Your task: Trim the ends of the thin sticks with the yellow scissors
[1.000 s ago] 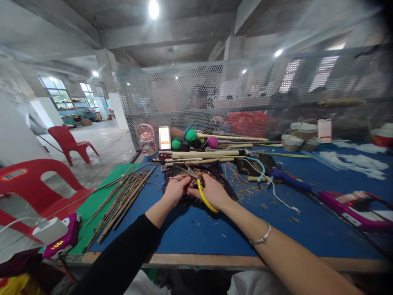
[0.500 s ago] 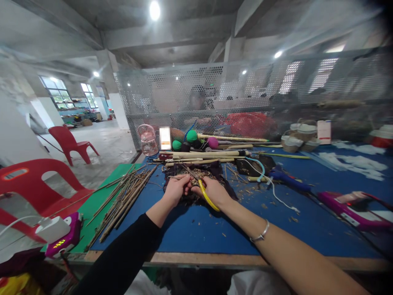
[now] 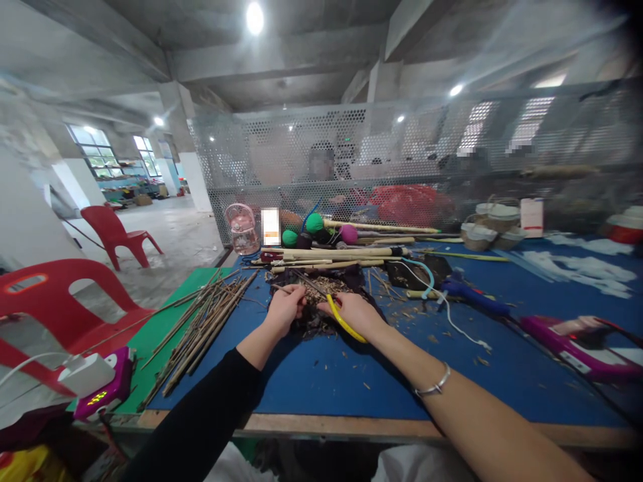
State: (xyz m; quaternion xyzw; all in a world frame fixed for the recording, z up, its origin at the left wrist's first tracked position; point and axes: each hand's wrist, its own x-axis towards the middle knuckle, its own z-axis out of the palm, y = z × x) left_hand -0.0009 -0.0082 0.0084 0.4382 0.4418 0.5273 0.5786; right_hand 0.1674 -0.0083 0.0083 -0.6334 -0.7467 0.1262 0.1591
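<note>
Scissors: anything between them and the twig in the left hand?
Nothing visible. The right hand holds the yellow-handled scissors; the left hand pinches the thin twig, and the space between the hands looks open. Chips lie below on the dark cloth, apparently out of the way.

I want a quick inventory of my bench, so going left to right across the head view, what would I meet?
Purple unit with white plug, bundle of sticks, left hand, right hand holding yellow-handled scissors, blue tool, another purple unit.
</note>
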